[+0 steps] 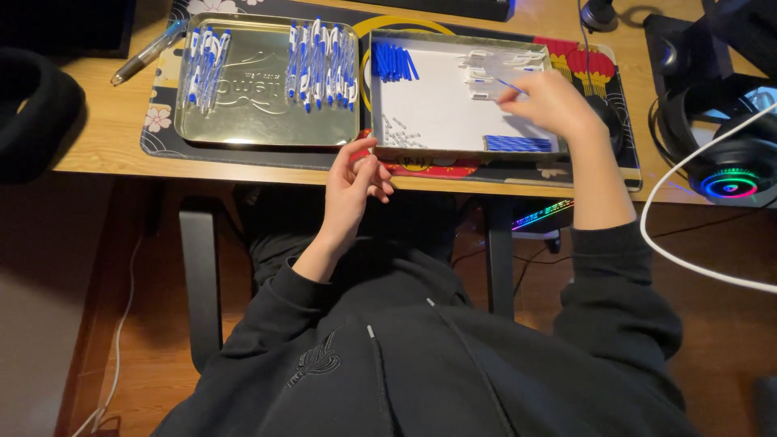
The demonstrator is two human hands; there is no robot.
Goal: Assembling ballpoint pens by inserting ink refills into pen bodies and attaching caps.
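Picking-parts step: right hand (550, 103) pinches thin blue refill (510, 84) over white-lined metal tray (429, 109) (clear barrels nearby); left hand (356, 182) half-curled, empty; next likely needs a barrel

Wooden desk (105, 121), dim brown floor (162, 324)

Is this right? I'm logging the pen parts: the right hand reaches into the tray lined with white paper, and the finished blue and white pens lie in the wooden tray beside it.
Not quite. The head view shows the finished blue and white pens lying in a shiny metal tray, not a wooden one. The rest holds: the right hand reaches into the tray lined with white paper.
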